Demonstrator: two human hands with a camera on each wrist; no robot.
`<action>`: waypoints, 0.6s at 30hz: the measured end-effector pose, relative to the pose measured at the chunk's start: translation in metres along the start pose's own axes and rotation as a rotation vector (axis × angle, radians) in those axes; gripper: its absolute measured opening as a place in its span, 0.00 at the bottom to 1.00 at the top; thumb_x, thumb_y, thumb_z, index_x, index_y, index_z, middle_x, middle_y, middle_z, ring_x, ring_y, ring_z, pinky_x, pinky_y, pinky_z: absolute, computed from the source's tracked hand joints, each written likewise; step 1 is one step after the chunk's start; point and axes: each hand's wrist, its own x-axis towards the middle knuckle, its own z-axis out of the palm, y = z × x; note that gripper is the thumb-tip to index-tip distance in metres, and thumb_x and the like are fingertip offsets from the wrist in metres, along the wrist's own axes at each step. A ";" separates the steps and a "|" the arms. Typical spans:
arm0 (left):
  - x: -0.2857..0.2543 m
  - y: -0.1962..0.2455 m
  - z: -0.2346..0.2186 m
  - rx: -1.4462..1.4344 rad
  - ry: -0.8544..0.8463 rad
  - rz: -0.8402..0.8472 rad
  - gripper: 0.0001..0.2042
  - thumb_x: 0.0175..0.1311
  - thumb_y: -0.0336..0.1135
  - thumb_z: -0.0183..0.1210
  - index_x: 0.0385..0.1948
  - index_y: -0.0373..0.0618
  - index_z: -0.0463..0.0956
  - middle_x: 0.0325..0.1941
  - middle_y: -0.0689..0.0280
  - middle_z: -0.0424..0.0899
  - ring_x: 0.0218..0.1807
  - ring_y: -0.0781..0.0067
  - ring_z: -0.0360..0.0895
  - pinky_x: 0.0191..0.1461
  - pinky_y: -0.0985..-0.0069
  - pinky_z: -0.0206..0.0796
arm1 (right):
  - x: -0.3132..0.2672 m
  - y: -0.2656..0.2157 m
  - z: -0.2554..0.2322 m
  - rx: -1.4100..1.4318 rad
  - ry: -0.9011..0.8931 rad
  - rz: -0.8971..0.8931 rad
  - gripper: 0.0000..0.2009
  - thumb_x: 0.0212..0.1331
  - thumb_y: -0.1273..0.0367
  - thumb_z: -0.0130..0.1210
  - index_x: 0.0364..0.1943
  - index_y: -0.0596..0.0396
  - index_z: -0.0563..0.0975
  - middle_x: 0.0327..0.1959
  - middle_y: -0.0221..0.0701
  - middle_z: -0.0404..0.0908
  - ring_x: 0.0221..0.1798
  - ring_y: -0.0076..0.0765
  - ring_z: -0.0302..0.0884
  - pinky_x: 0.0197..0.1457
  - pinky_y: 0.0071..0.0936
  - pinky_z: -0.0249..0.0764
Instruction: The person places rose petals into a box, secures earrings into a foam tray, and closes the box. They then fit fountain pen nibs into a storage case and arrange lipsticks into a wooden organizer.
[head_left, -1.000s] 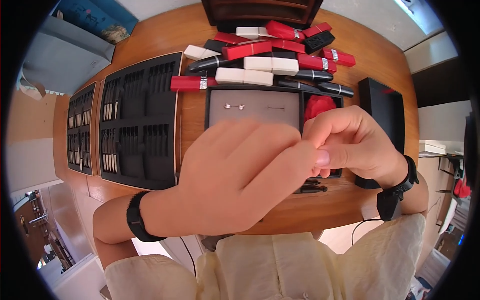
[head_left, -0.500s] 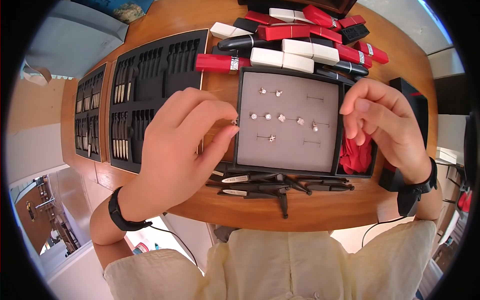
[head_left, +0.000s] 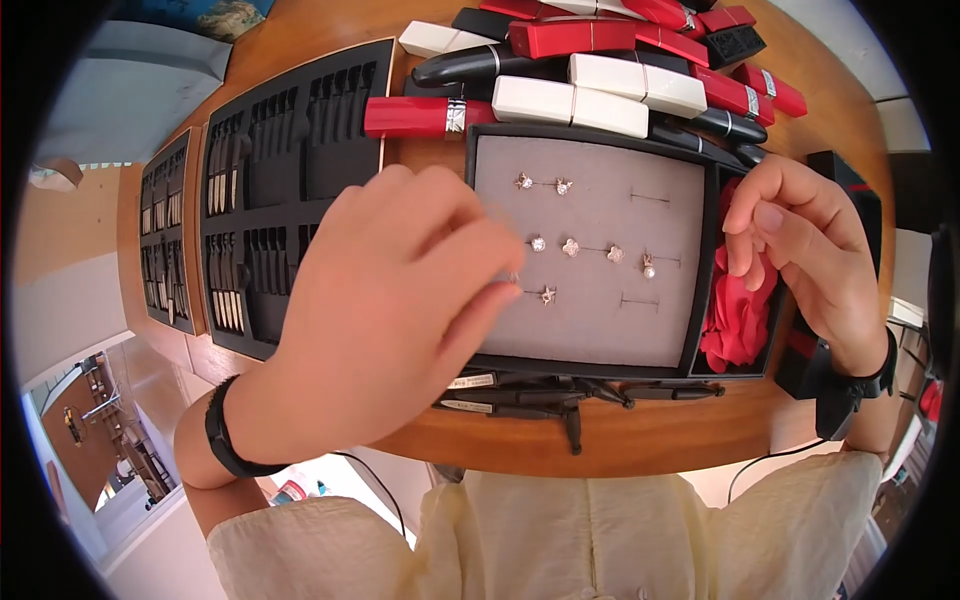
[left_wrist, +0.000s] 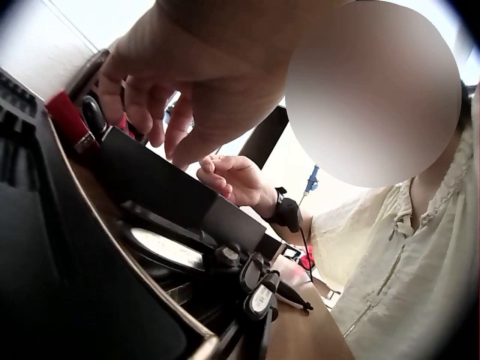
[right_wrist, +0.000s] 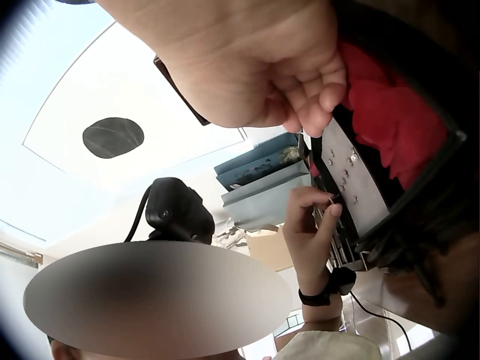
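A black tray with a grey pad (head_left: 600, 320) lies in the middle of the wooden table, with several small earrings (head_left: 570, 246) pinned on it. My left hand (head_left: 508, 280) reaches over the pad's left side, thumb and forefinger pinching a tiny earring just above the pad. From the right wrist view the left hand (right_wrist: 328, 201) pinches at the pad's edge. My right hand (head_left: 750, 245) hovers at the tray's right rim over a red cloth (head_left: 735, 320), fingers loosely curled and holding nothing.
Red, white and black lipstick cases (head_left: 570, 100) are piled behind the tray. Two black foam trays with slots (head_left: 290, 180) lie to the left. Black tools (head_left: 540, 395) sit along the table's front edge. A black box (head_left: 850, 200) stands at the right.
The hands, together in front of the camera a second ago, have parted. The left hand has gone right onto the pad with the earring; the right hand stays by the red cloth.
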 end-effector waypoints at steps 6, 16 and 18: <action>-0.001 0.004 0.004 0.048 -0.054 0.017 0.13 0.42 0.26 0.70 0.31 0.48 0.79 0.34 0.65 0.72 0.33 0.64 0.69 0.36 0.70 0.58 | -0.001 0.001 0.001 -0.032 0.018 0.003 0.08 0.67 0.70 0.45 0.35 0.60 0.74 0.25 0.31 0.76 0.27 0.21 0.75 0.29 0.15 0.69; -0.001 0.005 0.001 0.098 -0.087 0.001 0.10 0.43 0.27 0.69 0.29 0.47 0.80 0.34 0.66 0.71 0.32 0.66 0.68 0.36 0.71 0.59 | -0.003 0.010 -0.001 -0.043 0.026 -0.047 0.09 0.67 0.67 0.46 0.36 0.60 0.73 0.26 0.31 0.75 0.26 0.19 0.73 0.29 0.14 0.69; -0.002 0.005 0.000 0.132 -0.098 0.013 0.10 0.43 0.27 0.69 0.29 0.47 0.80 0.34 0.66 0.71 0.32 0.66 0.68 0.36 0.71 0.60 | -0.002 0.011 -0.001 -0.046 0.031 -0.057 0.10 0.67 0.67 0.46 0.36 0.59 0.73 0.25 0.31 0.74 0.26 0.19 0.72 0.28 0.14 0.69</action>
